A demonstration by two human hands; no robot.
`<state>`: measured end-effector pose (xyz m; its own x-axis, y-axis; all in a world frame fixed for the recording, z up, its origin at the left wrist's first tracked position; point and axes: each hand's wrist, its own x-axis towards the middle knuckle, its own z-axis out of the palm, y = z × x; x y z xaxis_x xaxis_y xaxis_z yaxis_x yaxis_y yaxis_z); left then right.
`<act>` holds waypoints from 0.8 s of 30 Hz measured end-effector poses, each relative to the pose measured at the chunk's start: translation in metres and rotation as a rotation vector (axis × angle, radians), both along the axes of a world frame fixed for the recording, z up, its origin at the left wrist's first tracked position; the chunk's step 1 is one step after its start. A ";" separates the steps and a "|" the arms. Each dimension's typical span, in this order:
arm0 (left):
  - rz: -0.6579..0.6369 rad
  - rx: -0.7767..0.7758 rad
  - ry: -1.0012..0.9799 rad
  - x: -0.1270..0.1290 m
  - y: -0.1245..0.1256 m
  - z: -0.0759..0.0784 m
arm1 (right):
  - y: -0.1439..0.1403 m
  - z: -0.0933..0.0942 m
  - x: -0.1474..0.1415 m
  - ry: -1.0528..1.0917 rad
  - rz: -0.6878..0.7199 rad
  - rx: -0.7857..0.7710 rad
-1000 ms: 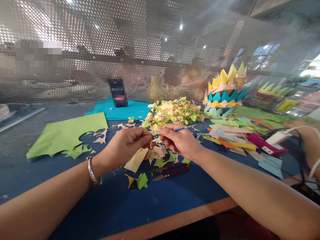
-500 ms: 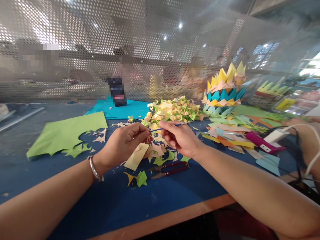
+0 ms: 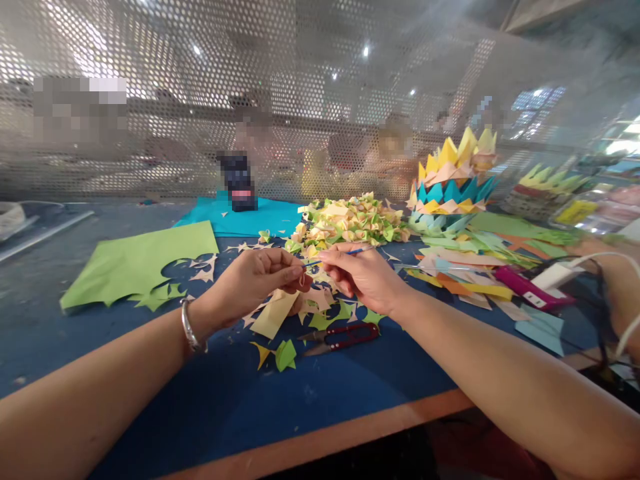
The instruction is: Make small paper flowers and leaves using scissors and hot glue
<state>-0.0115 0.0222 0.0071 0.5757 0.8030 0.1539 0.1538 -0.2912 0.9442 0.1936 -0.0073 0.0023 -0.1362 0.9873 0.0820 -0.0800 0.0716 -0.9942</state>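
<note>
My right hand (image 3: 353, 275) is closed in a pinch around a thin blue stick (image 3: 356, 251), which slants down to the left. The stick's lower tip reaches the fingertips of my left hand (image 3: 267, 272). That hand is also closed in a pinch, with a small pale curled strip (image 3: 302, 280) at its fingertips; the fingers partly hide it. Below the hands are a cream paper strip (image 3: 274, 316), dark red thread snips (image 3: 350, 337) with their blades apart, and folded green paper pieces (image 3: 286, 355). Behind them rises a pile of small cut paper pieces (image 3: 353, 220).
To the left lies a cut green sheet (image 3: 145, 259); behind it, a teal sheet (image 3: 275, 219) under a dark blurred object. On the right stand stacked pointed paper bands (image 3: 454, 190), paper strips (image 3: 465, 267), a magenta device (image 3: 531, 288) with cables, and another person's arm (image 3: 607, 280).
The whole view has shifted slightly, so things on the table appear a little further right. Both hands keep their pinches, and the blue stick stays between them at nearly the same slant.
</note>
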 end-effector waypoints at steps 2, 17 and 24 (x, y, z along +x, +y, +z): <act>0.007 -0.024 -0.005 -0.001 0.000 0.000 | 0.000 0.000 0.000 -0.002 0.000 -0.008; 0.014 -0.214 -0.085 -0.004 -0.001 0.005 | 0.003 0.001 0.001 -0.014 0.037 0.041; -0.032 -0.276 -0.119 -0.006 0.000 0.009 | 0.003 0.002 0.000 -0.012 0.060 0.046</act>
<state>-0.0178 0.0220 0.0161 0.5924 0.8056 0.0002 0.0322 -0.0240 0.9992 0.1940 -0.0038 0.0042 -0.1964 0.9725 0.1249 -0.0736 0.1124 -0.9909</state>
